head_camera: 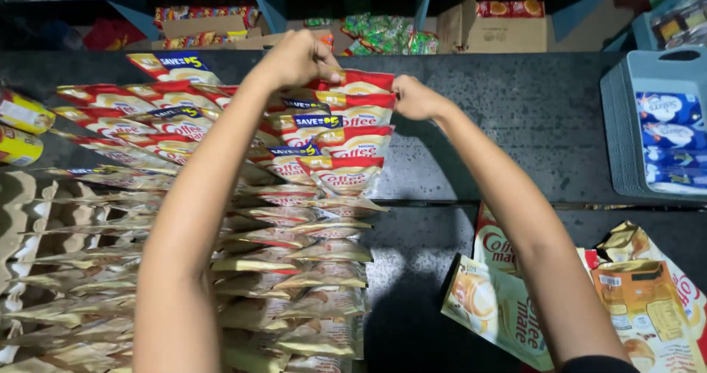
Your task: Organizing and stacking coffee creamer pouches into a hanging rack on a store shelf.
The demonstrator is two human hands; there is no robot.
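Forearms cross hanging sachet strips (324, 196) above a dark counter (530, 115).

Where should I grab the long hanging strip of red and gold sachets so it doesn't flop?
Probably at its top edge, coming from above, one hand per corner. The sachet strip hangs in a long chain, so only the top carries the rest. The left hand and right hand already pinch that top sachet there. Holding lower down would likely let the upper sachets fold over.
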